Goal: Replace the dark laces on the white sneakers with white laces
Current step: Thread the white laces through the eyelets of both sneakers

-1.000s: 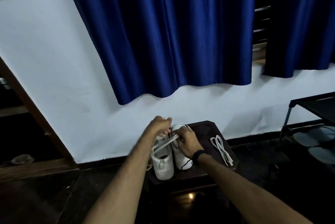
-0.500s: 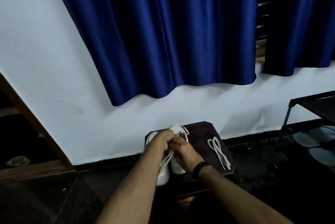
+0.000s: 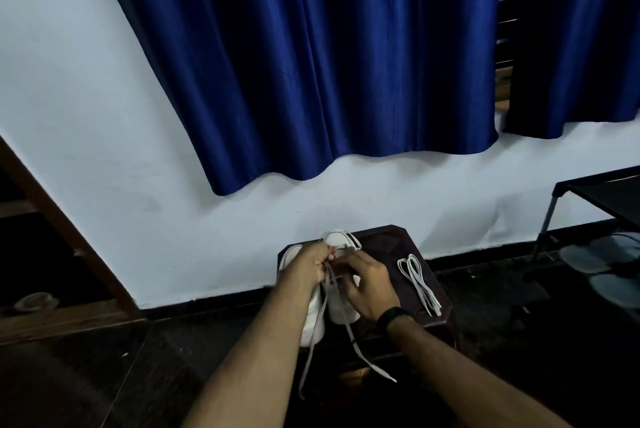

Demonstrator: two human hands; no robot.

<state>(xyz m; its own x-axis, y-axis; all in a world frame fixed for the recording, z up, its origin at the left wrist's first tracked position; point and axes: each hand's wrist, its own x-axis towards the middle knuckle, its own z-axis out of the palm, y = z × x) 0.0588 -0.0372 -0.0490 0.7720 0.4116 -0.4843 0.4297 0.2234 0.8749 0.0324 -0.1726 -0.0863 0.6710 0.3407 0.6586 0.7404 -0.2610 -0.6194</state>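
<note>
White low-top sneakers are set side by side, toes away from the person, on a small dark wooden surface against the white wall, and a white flat lace is threaded into them, its two ends trailing off the near edge toward 6 o'clock. That lace is pinched by the curled fingers of the left hand and of the right hand above the shoes. A second, bundled white lace lies at 3 o'clock of the sneakers, apart from both hands.
</note>
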